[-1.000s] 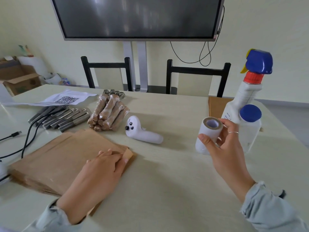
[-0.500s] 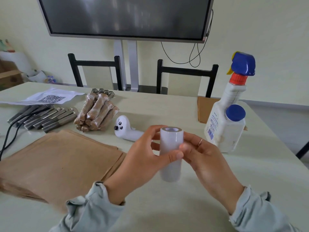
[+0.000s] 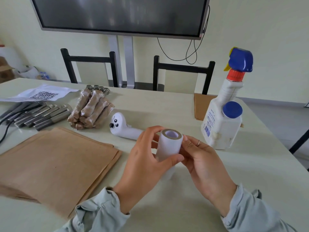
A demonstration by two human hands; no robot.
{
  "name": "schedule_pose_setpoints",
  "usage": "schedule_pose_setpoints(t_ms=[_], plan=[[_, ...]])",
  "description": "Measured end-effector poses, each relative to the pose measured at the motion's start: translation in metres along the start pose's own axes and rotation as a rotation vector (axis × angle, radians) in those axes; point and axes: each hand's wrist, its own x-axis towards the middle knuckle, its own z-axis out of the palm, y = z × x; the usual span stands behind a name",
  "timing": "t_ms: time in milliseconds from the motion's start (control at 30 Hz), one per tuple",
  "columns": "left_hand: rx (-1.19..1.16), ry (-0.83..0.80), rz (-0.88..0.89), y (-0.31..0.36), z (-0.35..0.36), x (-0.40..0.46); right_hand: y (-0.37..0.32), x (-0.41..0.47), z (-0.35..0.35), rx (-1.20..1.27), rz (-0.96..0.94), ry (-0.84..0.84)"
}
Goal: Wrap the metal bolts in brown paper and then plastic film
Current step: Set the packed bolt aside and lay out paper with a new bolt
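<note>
Surface: pale green-cream table in a room with a dark wall screen and two black-framed chairs behind it.
Film roll: white roll of plastic film on a brown cardboard core, held upright above the table, near the front edge and right of centre.
Left hand: left hand is curled round the roll, thumb across its front.
Right hand: right hand holds the roll's other side, its fingers partly hidden behind it.
Change: a second ago the left hand lay flat on the paper stack and the right alone lifted the roll near the bottles; now both hands hold it in front of the body.
Meaning: probably hunting for the film's loose end, so the film step is being readied; no film is pulled out yet.
Bare bolts: row of grey threaded metal bolts at far left, unwrapped.
Wrapped bolts: heap of brown, film-covered bundles just right of them, already done.
Paper: stack of brown paper sheets left of the hands.
Others: white handheld controller with black buttons, white spray bottle with blue trigger, white jar with blue lid, printed QR sheet.
Obstacles: controller lies just beyond the hands; bottles stand close at right, easy to knock when film is drawn out.
</note>
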Motion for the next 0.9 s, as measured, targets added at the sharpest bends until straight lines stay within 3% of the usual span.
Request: schedule_pose_setpoints(t_ms=[167,233,300,367,467,567,633,800,900], plan=[[0.089,0.005,0.041,-0.001,0.003,-0.004,-0.003,-0.001,0.002,-0.377,-0.110,0.178],[-0.161,-0.116,-0.061,0.003,0.001,-0.002,-0.003,-0.001,0.003,-0.493,-0.135,0.250],[-0.576,-0.284,-0.215,0.004,-0.004,-0.001,-0.002,0.000,0.004,-0.589,-0.111,0.282],[-0.723,-0.331,-0.313,0.004,-0.009,0.000,-0.001,0.001,0.003,-0.577,-0.049,0.277],[-0.567,-0.236,-0.292,0.003,-0.005,-0.001,-0.002,0.004,0.002,-0.479,0.068,0.271],[-0.083,-0.158,0.017,0.001,-0.002,-0.005,-0.003,0.000,0.000,-0.408,0.092,0.219],[0.003,-0.149,0.083,-0.001,-0.001,-0.006,-0.002,-0.004,0.000,-0.369,0.075,0.192],[-0.711,-0.271,-0.383,0.006,-0.011,0.002,-0.001,0.000,0.006,-0.509,-0.014,0.232],[-0.820,-0.312,-0.470,0.008,-0.013,0.002,-0.005,0.005,0.004,-0.472,-0.019,0.210]])
